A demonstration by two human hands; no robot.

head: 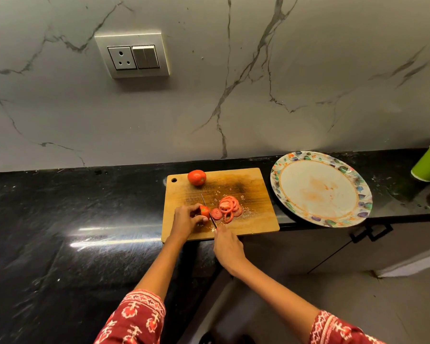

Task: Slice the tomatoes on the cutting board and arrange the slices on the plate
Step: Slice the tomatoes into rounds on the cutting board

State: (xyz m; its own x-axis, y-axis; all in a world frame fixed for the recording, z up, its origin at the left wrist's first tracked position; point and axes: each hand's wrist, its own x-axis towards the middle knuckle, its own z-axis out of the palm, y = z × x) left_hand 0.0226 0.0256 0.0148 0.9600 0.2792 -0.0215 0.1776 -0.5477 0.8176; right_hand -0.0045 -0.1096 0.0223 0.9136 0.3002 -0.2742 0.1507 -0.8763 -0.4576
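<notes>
We cannot see the handle of the knife: our right hand is curled round it, and only the thin blade shows, running up across the wooden cutting board. Much of the tomato piece we are cutting is covered by our left hand, whose fingers curl over and grip it from the left; the blade stands against its right side. Just right of the blade lies a loose pile of tomato slices, overlapping so that we cannot count them. A whole tomato sits near the board's far edge, apart from the rest.

The plate with a flowered rim lies to the right of the board, close beside it, and part of it hangs out past the front edge of the black counter. No slices lie on it; faint reddish marks show in its middle. A green cup at the far right is cut off by the frame. On the marble wall behind is a switch plate. Our red patterned sleeves are cropped at the bottom.
</notes>
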